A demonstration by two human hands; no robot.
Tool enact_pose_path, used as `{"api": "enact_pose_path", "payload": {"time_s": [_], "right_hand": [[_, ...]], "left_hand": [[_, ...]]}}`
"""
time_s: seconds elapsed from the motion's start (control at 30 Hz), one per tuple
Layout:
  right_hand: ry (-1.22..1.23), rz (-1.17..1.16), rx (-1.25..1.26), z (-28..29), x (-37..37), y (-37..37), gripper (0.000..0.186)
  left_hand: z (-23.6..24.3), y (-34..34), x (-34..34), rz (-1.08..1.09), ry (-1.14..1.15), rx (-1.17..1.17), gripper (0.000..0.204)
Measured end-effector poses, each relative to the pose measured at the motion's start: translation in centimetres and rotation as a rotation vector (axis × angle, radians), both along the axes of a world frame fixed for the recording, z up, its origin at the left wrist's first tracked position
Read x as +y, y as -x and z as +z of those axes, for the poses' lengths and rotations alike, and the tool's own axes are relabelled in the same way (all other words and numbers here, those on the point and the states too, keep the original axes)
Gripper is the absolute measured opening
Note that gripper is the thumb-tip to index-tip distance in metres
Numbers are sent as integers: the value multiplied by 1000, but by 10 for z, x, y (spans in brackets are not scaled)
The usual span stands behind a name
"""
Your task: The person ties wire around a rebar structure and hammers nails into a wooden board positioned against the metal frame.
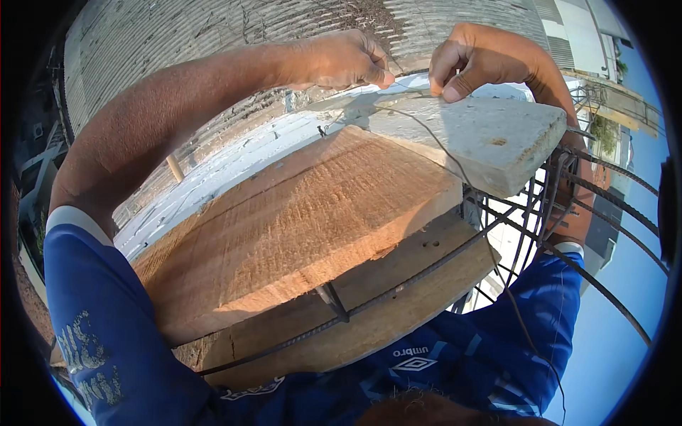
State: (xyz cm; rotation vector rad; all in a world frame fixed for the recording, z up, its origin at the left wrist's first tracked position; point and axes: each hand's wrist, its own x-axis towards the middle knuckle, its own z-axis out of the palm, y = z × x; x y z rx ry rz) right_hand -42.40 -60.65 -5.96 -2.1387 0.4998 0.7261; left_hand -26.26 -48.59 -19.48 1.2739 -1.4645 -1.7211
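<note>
My left hand (348, 62) is raised at the far side, its thumb and fingers pinched on a thin wire. Close by on the right, my right hand (477, 62) is also closed in a pinch, just above a rough concrete slab (490, 131). A short stretch of fine wire (403, 86) shows between the two hands. Another length of dark wire (444, 145) curves over the slab and hangs down past my right side; whether it joins the piece in my fingers I cannot tell. A thick wooden plank (312, 220) lies below my hands, butting near the slab.
A second board (412, 284) sits under the plank. Steel reinforcing bars (604, 195) jut out at the right, with a crossed cage of rods (522, 213) beside the slab. White blocks (234, 167) run along beyond the plank. A corrugated roof (213, 42) lies farther below.
</note>
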Motion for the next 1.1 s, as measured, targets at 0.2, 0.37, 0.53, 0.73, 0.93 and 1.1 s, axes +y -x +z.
{"api": "enact_pose_path", "payload": {"time_s": [0.2,0.37,0.53,0.73,0.93,1.1], "right_hand": [[-234,-23,163,-10,-10,-8,37],[-269,-44,190,-8,-11,-10,37],[-228,-11,147,-9,-12,-8,37],[-181,-14,166,-12,-12,-7,34],[-174,-3,152,-12,-11,-7,36],[-174,-43,186,-12,-10,-7,36]], "left_hand": [[8,-26,33,-26,-125,-1,22],[4,-35,52,-7,60,-232,19],[-2,-48,54,-82,-243,-141,19],[-15,-57,49,-143,-460,-17,21],[-32,-61,48,-251,-167,-89,28],[-31,-68,56,-141,-335,60,30]]}}
